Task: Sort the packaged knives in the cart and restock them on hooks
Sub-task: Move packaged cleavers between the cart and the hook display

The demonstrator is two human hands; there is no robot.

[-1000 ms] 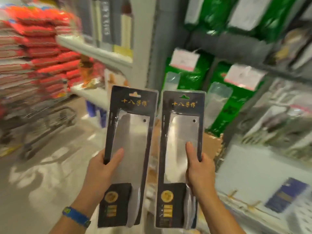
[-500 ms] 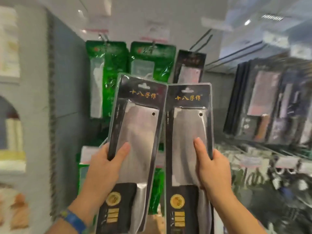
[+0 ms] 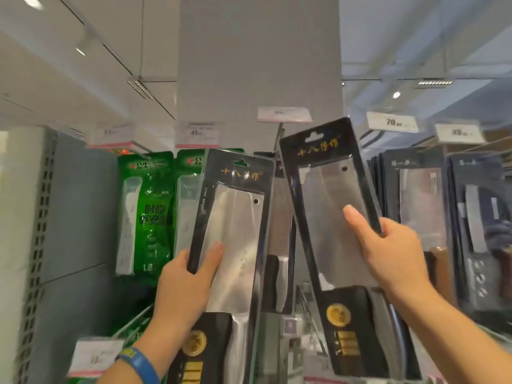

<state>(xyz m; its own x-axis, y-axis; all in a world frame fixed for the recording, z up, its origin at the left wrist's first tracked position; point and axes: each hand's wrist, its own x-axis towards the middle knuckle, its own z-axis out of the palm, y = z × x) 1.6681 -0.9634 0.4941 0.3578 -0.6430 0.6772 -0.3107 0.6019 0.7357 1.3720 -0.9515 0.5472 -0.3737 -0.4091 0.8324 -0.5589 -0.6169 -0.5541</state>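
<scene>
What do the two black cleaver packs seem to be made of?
Right pack: matte black card backing, probably, under a clear glossy plastic blister that catches glare; blade looks like brushed steel. Left pack: same build, same sheen.

We log two green packs (image 3: 149,212) hanging side by side left of centre, the right one partly hidden. Above them a price tag (image 3: 197,133) reads 45; a second tag (image 3: 392,122) further right reads 70. A grey pillar (image 3: 257,51) rises behind. A perforated upright (image 3: 38,231) stands at left.
</scene>
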